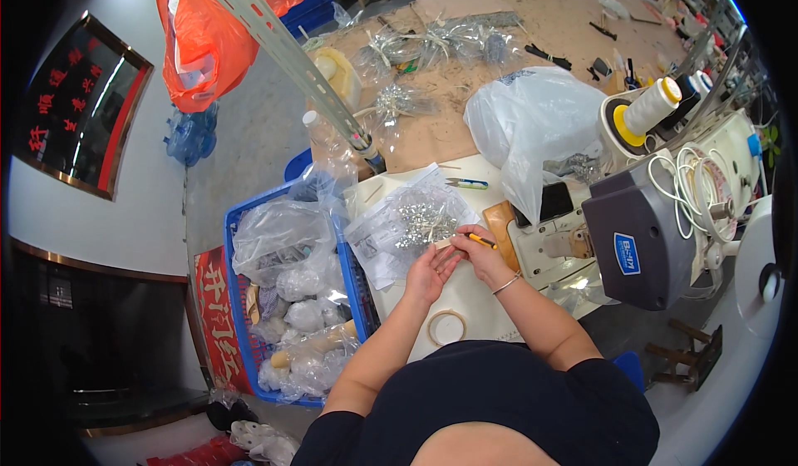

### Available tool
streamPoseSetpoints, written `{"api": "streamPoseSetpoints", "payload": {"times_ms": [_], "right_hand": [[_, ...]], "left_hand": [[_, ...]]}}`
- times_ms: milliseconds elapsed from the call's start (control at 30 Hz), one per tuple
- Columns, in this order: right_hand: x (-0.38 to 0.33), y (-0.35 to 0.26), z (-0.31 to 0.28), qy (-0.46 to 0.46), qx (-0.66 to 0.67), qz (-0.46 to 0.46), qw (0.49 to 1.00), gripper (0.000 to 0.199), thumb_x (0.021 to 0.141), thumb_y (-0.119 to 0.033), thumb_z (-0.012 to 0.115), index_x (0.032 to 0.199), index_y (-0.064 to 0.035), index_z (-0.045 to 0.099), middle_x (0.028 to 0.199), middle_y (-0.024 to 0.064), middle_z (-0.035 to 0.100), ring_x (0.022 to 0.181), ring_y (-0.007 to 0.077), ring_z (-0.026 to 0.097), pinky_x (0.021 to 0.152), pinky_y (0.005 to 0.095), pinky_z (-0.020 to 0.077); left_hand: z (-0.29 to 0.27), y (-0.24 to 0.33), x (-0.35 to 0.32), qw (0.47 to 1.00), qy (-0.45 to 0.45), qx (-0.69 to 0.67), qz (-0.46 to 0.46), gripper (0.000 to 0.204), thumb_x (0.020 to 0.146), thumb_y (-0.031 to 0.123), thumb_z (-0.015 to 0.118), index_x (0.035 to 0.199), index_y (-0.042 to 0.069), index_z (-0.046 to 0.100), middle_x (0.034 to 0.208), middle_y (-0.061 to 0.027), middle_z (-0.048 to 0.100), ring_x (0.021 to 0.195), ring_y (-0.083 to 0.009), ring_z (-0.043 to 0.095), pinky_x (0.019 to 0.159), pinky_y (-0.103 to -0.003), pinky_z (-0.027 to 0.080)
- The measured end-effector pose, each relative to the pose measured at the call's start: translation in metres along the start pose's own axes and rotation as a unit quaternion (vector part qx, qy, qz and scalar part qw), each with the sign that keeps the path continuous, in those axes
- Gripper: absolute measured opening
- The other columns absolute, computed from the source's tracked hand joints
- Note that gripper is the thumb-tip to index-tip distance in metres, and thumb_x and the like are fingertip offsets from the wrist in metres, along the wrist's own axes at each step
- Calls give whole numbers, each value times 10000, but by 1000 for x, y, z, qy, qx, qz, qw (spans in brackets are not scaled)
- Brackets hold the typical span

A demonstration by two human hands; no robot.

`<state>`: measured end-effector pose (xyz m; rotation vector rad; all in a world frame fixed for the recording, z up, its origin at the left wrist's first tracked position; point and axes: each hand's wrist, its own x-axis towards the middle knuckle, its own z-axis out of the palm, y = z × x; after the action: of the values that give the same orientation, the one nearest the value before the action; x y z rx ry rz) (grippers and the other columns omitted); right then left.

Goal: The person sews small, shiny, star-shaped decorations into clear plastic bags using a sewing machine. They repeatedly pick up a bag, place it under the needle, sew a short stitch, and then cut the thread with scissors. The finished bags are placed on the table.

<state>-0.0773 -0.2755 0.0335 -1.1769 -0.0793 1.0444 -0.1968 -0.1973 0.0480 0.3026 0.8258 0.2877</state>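
Observation:
My left hand (430, 274) is turned palm up over the white table, its fingers partly curled, pinching one end of a short pale strip (444, 242). Close beside it, my right hand (479, 260) grips a slim yellow and black pen-like tool (481, 240), which points out to the right. The strip's other end meets my right fingertips. Just beyond both hands lies a clear plastic bag of small shiny metal pieces (424, 218), resting on printed papers (376, 248). A roll of pale tape (447, 328) lies flat nearer to me.
A blue crate (362, 300) of bagged goods stands at left. Thread snips (467, 183), a white plastic bag (532, 117) and a black phone (544, 203) lie beyond my hands. A sewing machine (632, 225) with a thread cone (652, 110) occupies the right; a metal post (287, 59) rises ahead.

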Motion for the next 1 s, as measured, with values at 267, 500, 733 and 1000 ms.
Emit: {"api": "streamPoseSetpoints", "payload": {"times_ms": [267,500,733,1000], "right_hand": [[0,0,3,29,44,65,996,266,752,-57,709,970,-59,556,768,2,591,658,85,575,567,202,457],[-6,-2,2,16,-61,-35,997,224,793,-84,679,982,-34,569,768,3,586,657,88,556,571,203,436],[-5,-18,-9,26,-284,-287,914,235,888,-108,558,1078,27,587,836,49,597,687,131,549,623,268,450],[-21,-13,14,0,-307,-234,923,153,838,-144,621,864,3,584,838,100,645,756,148,620,683,277,491]], "left_hand": [[12,-15,-22,932,137,217,256,283,863,139,614,1083,-26,544,907,-99,609,676,-194,645,582,-249,543],[5,4,-5,968,106,192,120,237,864,137,611,1026,-31,572,901,-106,628,699,-196,652,601,-259,543],[4,3,-3,970,70,194,126,247,852,83,594,1056,-50,554,946,-117,634,805,-206,649,710,-276,554],[6,2,-5,976,49,170,127,254,852,57,585,1077,-57,552,997,-127,627,848,-196,644,770,-279,551]]}}
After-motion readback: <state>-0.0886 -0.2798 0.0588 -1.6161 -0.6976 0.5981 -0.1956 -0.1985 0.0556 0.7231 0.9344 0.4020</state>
